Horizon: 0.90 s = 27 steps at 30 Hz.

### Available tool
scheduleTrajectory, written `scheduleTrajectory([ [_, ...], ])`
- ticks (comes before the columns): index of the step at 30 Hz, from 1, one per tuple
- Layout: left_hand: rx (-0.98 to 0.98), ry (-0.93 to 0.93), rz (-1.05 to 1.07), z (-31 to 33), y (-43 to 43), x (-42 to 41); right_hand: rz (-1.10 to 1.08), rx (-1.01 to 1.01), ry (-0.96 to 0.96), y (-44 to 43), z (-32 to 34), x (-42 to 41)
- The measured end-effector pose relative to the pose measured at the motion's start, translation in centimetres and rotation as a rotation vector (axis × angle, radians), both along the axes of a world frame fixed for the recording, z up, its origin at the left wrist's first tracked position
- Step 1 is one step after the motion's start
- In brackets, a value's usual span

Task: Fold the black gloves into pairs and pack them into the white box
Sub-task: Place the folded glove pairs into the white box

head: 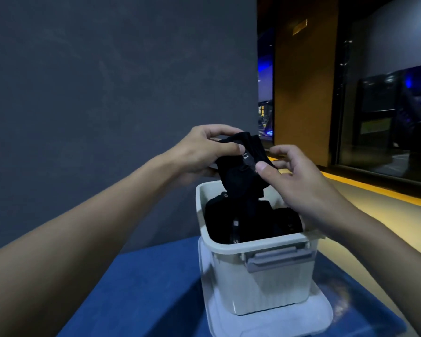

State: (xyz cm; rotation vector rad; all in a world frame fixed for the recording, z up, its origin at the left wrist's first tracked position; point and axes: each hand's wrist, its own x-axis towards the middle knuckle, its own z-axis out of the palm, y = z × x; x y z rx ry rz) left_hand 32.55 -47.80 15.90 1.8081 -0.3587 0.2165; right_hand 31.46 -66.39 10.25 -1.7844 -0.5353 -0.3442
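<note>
A bundle of black gloves with small white print hangs just above the open white box. My left hand grips its upper left part, thumb on the front and fingers curled over the top. My right hand pinches its right edge between thumb and fingers. Inside the box lie more black gloves, folded and dark, filling much of it. The held bundle's lower end dips toward the box's far rim.
The box stands on its white lid, which lies on a blue table top. A grey latch sits on the box's near side. A dark grey wall is close behind; a yellow-edged floor and glass panels lie to the right.
</note>
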Motion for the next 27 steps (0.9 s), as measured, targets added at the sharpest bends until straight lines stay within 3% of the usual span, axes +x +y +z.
scheduleTrajectory([
  [4, -0.067, 0.104, -0.017, -0.7, -0.8, 3.1, -0.154, -0.12, -0.075, -2.5, -1.1, 0.4],
  [7, -0.063, 0.177, -0.017, -1.8, -1.3, 5.3, -0.123, -0.227, -0.048, -3.3, -2.3, 0.8],
  [19, 0.071, 0.293, -0.047, -5.2, -2.3, 11.7, -0.14, -0.199, 0.043, -4.2, -5.0, 2.0],
  [22, 0.173, 0.257, -0.068, -6.1, -2.4, 12.7, -0.137, -0.196, 0.051, -4.3, -5.2, 2.1],
  [27, 0.577, 0.004, -0.025, -7.7, -2.3, 13.5, -0.156, -0.2, 0.071, -4.3, -5.6, 2.2],
])
